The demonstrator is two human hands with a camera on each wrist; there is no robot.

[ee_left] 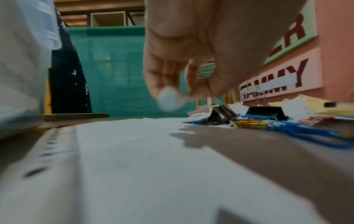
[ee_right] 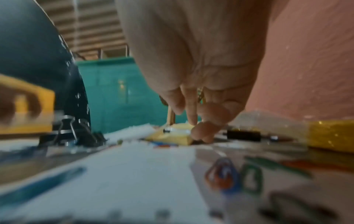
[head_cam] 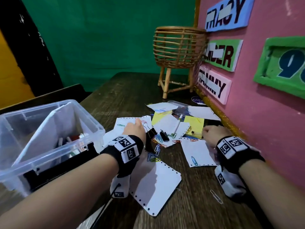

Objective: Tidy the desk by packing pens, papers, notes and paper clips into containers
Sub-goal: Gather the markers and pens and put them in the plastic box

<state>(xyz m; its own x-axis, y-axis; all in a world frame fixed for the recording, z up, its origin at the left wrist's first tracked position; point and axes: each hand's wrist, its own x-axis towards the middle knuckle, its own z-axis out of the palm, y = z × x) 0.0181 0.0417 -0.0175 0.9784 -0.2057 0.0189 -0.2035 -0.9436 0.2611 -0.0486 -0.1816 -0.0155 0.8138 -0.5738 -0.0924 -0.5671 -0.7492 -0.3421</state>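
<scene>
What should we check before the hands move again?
1. Left hand has the binder clip by its wire handle: ok.
2. Right hand has hold of the yellow sticky notes: cannot tell, fingers only reach its edge.
3. Clear plastic box open and near: ok.
4. Desk cleared of paper clips and papers: not ok.
5. White pen packed: not ok.
</scene>
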